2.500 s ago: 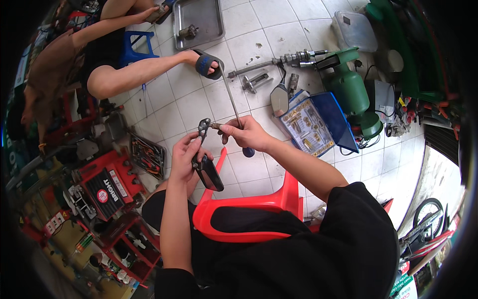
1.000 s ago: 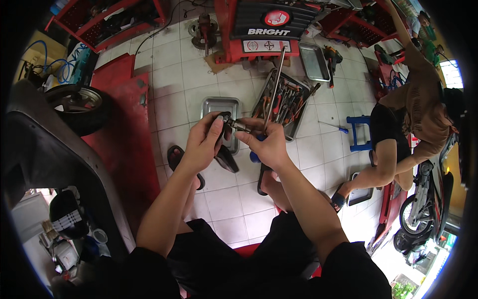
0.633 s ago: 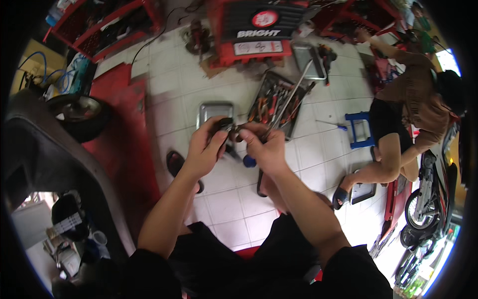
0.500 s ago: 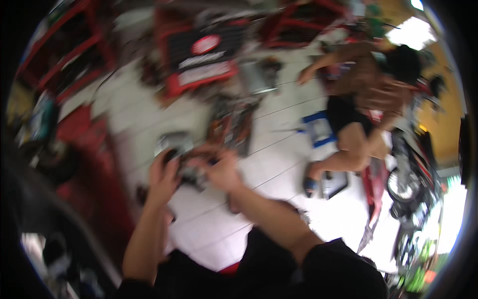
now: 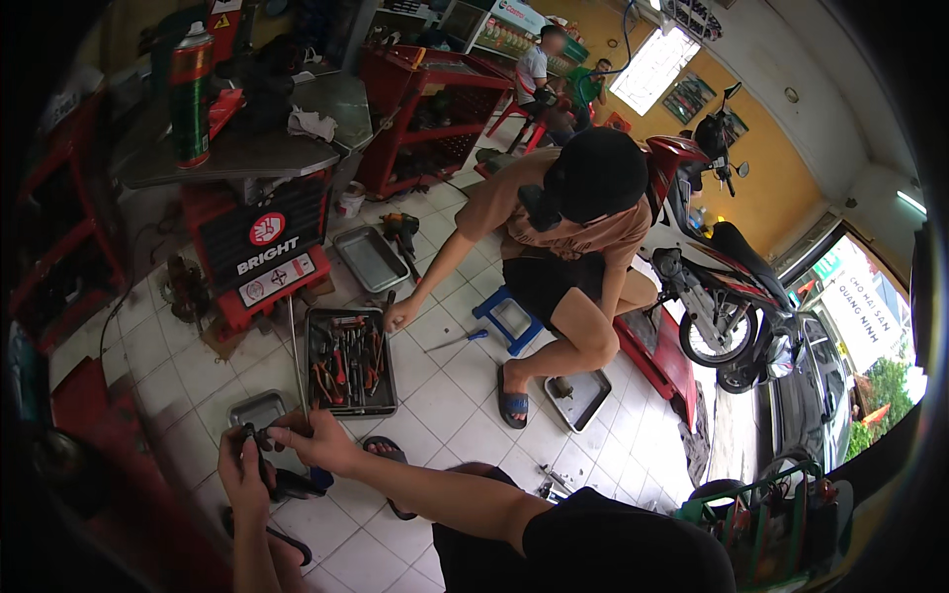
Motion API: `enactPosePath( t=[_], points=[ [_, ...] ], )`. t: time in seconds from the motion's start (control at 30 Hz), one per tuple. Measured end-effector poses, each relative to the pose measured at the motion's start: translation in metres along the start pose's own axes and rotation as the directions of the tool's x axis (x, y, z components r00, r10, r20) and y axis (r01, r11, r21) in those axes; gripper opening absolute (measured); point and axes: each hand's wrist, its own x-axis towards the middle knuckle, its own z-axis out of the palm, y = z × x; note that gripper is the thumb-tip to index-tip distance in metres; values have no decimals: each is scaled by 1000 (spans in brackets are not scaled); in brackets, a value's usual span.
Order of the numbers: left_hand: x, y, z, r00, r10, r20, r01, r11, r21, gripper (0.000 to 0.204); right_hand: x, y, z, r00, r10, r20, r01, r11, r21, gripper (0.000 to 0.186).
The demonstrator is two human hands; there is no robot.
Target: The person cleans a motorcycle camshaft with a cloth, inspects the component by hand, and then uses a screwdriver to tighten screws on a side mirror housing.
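Note:
My left hand (image 5: 243, 482) is closed around a small dark part (image 5: 260, 441), its fingertips at the lower left of the view. My right hand (image 5: 321, 447) meets it from the right, thumb and finger pressed near the same part. A screwdriver (image 5: 296, 356) with a long thin shaft stands up out of the right hand, its blue end showing below the palm. Just beyond my hands lies a black tool tray (image 5: 393, 393) full of pliers and other hand tools. A small metal dish (image 5: 237, 419) is partly hidden behind my fingers.
A co-worker (image 5: 583, 217) sits on a blue stool (image 5: 510, 308), one hand (image 5: 400, 314) at the tool tray's edge. Behind stand a grey metal tray (image 5: 393, 272), a red-fronted workbench (image 5: 282, 287) and a spray can (image 5: 192, 94). A motorcycle (image 5: 727, 287) is at right, a drain pan (image 5: 605, 403) nearer.
The view has swung up and sharpened, so my hands now appear lower and farther left. Both remain together at the part. The co-worker's hand shows beside the tool tray.

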Motion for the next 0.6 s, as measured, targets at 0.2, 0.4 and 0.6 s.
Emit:
enactPosePath(
  t=[0.2, 0.4, 0.6],
  points=[
    [1, -2, 13, 997, -72, -37, 68, 994, -88, 33, 7, 21, -11, 995, -93, -28, 90, 990, -107, 30],
    [5, 11, 10, 982, -160, -96, 132, 959, -252, 30, 12, 4, 3, 967, -240, -84, 212, 944, -253, 31],
    [12, 15, 15, 966, -202, 163, 241, 931, -273, 44, 7, 2, -14, 980, -77, -181, 62, 994, -86, 34]
  ],
)
